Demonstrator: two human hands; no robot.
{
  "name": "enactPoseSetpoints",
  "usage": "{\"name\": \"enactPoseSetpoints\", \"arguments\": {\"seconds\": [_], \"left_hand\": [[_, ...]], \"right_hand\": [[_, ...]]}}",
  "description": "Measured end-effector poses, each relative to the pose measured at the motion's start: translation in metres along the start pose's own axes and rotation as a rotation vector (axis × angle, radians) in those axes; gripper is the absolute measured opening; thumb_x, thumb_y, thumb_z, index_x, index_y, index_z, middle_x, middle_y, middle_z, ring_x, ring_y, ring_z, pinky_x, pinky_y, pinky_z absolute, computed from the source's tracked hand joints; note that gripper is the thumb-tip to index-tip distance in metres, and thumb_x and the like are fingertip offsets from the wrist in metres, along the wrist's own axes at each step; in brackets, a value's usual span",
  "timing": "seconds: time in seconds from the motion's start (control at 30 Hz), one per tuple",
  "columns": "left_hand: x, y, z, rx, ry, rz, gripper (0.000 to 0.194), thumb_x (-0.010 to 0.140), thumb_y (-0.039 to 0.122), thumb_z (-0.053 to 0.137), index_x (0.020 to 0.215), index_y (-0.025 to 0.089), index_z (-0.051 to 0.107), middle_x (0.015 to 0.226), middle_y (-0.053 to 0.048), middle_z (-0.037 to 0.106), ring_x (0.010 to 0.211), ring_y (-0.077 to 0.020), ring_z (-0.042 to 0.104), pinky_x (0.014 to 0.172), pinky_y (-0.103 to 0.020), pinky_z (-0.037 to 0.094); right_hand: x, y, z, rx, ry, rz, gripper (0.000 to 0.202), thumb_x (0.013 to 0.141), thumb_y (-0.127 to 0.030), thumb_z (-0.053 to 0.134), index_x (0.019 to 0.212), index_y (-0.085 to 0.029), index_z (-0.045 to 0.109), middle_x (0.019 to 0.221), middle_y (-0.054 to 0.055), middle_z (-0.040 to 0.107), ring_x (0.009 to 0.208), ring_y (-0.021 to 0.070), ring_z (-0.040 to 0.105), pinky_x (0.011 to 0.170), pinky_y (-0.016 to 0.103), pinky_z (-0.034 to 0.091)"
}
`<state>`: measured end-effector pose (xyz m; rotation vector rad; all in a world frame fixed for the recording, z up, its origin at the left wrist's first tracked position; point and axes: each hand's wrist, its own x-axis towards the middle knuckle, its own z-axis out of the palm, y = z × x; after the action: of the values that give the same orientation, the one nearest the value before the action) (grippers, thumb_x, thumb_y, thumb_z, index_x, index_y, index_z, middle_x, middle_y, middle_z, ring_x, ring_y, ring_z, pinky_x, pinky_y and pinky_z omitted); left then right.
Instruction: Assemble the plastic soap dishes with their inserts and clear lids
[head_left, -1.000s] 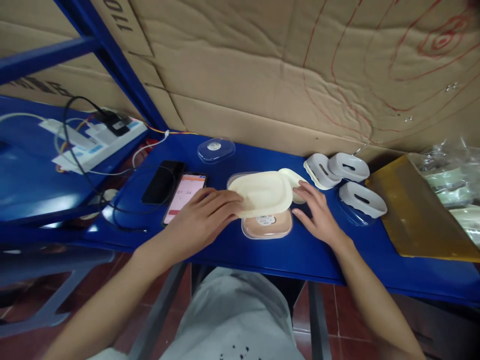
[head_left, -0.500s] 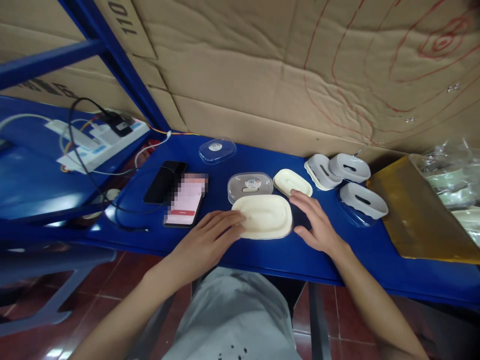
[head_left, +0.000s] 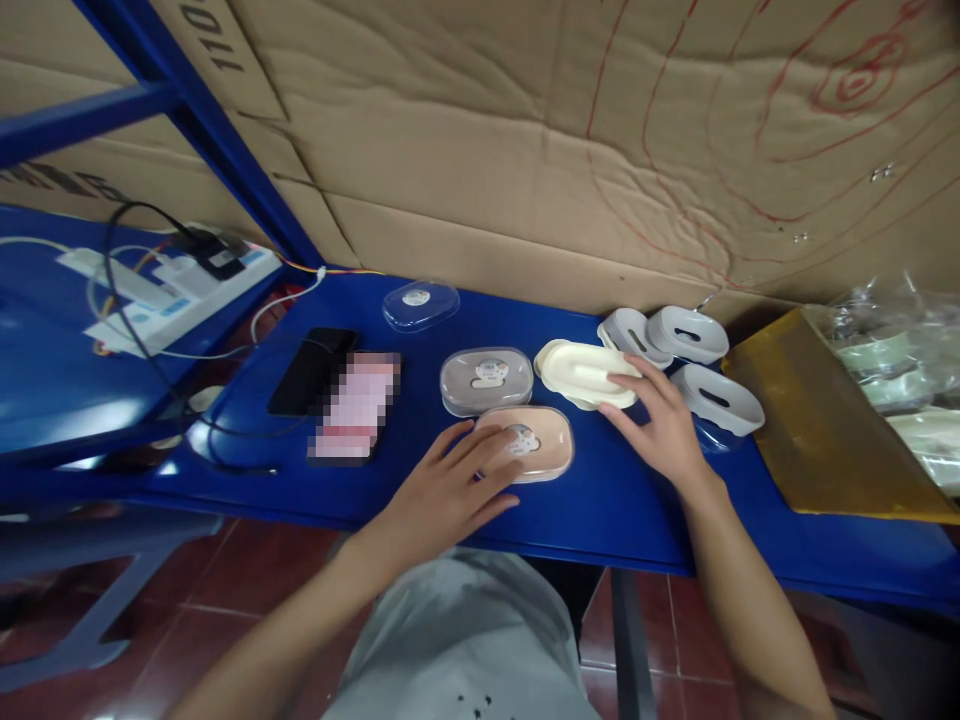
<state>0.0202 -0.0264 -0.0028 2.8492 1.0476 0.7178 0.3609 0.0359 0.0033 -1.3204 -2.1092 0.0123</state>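
My right hand [head_left: 651, 415] grips the right end of a cream oval tray [head_left: 589, 374], thumb at the near edge and fingers on top, over another cream piece [head_left: 550, 353]. My left hand [head_left: 469, 480] has its fingers spread over the left part of a peach oval box [head_left: 546, 447] with a clear lid and round sticker. Just behind that box sits a grey oval box [head_left: 461, 382] under a clear lid. Several grey slotted oval pieces [head_left: 721, 399] stand to the right of the cream ones.
A loose clear lid [head_left: 421, 306] lies at the back. Two phones, one lit [head_left: 356, 408], are on the left, beside a power strip [head_left: 191, 300] with cables. At the right, a brown box [head_left: 799, 430] adjoins plastic-wrapped items [head_left: 892, 365]. Cardboard [head_left: 450, 130] stands behind the table.
The cream tray has moved back and right with my right hand, uncovering the peach box. My left hand has let go of the tray and now rests over that box. The view has shifted slightly.
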Motion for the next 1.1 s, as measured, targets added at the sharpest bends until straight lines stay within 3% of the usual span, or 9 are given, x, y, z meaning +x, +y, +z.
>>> {"name": "enactPoseSetpoints", "arguments": {"seconds": [0.17, 0.37, 0.53, 0.6, 0.67, 0.73, 0.83, 0.97, 1.1], "left_hand": [[-0.004, -0.017, 0.001, 0.112, 0.056, -0.076, 0.022, 0.105, 0.016, 0.061, 0.124, 0.024, 0.069, 0.150, -0.013, 0.067, 0.138, -0.0330, 0.065, 0.115, -0.056, 0.052], [-0.004, -0.039, 0.000, 0.141, 0.135, -0.209, 0.023, 0.104, 0.016, 0.061, 0.126, 0.021, 0.064, 0.144, -0.017, 0.069, 0.133, -0.0374, 0.067, 0.109, -0.059, 0.055], [0.001, -0.018, 0.010, 0.126, 0.246, -0.263, 0.037, 0.103, 0.013, 0.062, 0.139, 0.023, 0.059, 0.153, -0.019, 0.061, 0.147, -0.0369, 0.056, 0.120, -0.062, 0.046], [0.001, -0.001, 0.017, 0.052, 0.213, -0.153, 0.038, 0.106, 0.017, 0.061, 0.143, 0.023, 0.057, 0.154, -0.019, 0.060, 0.148, -0.0343, 0.055, 0.120, -0.057, 0.048], [0.001, 0.015, 0.024, -0.011, 0.083, -0.014, 0.040, 0.110, 0.027, 0.059, 0.149, 0.023, 0.055, 0.160, -0.017, 0.056, 0.151, -0.0323, 0.053, 0.120, -0.053, 0.049], [0.002, 0.025, 0.031, -0.025, -0.048, 0.053, 0.048, 0.112, 0.039, 0.057, 0.156, 0.023, 0.050, 0.168, -0.015, 0.048, 0.155, -0.0330, 0.047, 0.122, -0.053, 0.047], [0.003, 0.028, 0.035, -0.031, -0.126, 0.043, 0.053, 0.112, 0.046, 0.056, 0.158, 0.021, 0.049, 0.168, -0.014, 0.049, 0.155, -0.0351, 0.046, 0.125, -0.057, 0.042], [0.002, 0.024, 0.026, -0.074, -0.144, 0.014, 0.038, 0.112, 0.039, 0.059, 0.145, 0.022, 0.060, 0.141, -0.011, 0.069, 0.139, -0.0318, 0.060, 0.128, -0.062, 0.034], [-0.008, 0.024, 0.014, -0.098, -0.099, 0.005, 0.032, 0.111, 0.027, 0.059, 0.143, 0.022, 0.061, 0.115, -0.006, 0.075, 0.123, -0.0267, 0.068, 0.127, -0.060, 0.035]], "right_hand": [[-0.008, -0.001, -0.008, -0.104, -0.008, 0.017, 0.034, 0.103, -0.051, 0.068, 0.127, -0.027, 0.072, 0.153, 0.014, 0.065, 0.134, 0.0374, 0.068, 0.108, 0.056, 0.057], [-0.080, -0.035, -0.020, -0.096, 0.006, 0.167, 0.035, 0.103, -0.047, 0.070, 0.135, -0.034, 0.066, 0.157, 0.012, 0.061, 0.138, 0.0394, 0.064, 0.107, 0.060, 0.056], [-0.119, -0.058, -0.004, -0.092, -0.078, 0.166, 0.034, 0.106, -0.040, 0.064, 0.140, -0.034, 0.063, 0.164, 0.012, 0.055, 0.154, 0.0423, 0.048, 0.115, 0.067, 0.046], [-0.113, -0.057, -0.003, -0.085, -0.171, 0.118, 0.034, 0.109, -0.039, 0.059, 0.142, -0.034, 0.062, 0.167, 0.009, 0.051, 0.161, 0.0405, 0.039, 0.120, 0.068, 0.040], [-0.097, -0.046, -0.006, -0.088, -0.205, 0.094, 0.035, 0.111, -0.040, 0.054, 0.145, -0.034, 0.061, 0.169, 0.008, 0.050, 0.161, 0.0369, 0.039, 0.122, 0.064, 0.039], [-0.073, -0.026, -0.011, -0.134, -0.151, 0.107, 0.038, 0.113, -0.039, 0.048, 0.149, -0.030, 0.059, 0.166, 0.009, 0.054, 0.157, 0.0339, 0.045, 0.121, 0.059, 0.041], [-0.030, 0.010, -0.014, -0.284, -0.079, 0.123, 0.045, 0.114, -0.041, 0.045, 0.154, -0.022, 0.055, 0.159, 0.015, 0.060, 0.149, 0.0351, 0.054, 0.117, 0.057, 0.042], [0.013, 0.045, -0.001, -0.451, -0.085, 0.133, 0.050, 0.113, -0.044, 0.046, 0.149, -0.012, 0.057, 0.148, 0.023, 0.067, 0.138, 0.0395, 0.061, 0.115, 0.061, 0.040], [0.018, 0.050, 0.008, -0.486, -0.068, 0.194, 0.038, 0.113, -0.039, 0.046, 0.128, -0.013, 0.069, 0.118, 0.022, 0.079, 0.115, 0.0386, 0.072, 0.116, 0.071, 0.032]]}}
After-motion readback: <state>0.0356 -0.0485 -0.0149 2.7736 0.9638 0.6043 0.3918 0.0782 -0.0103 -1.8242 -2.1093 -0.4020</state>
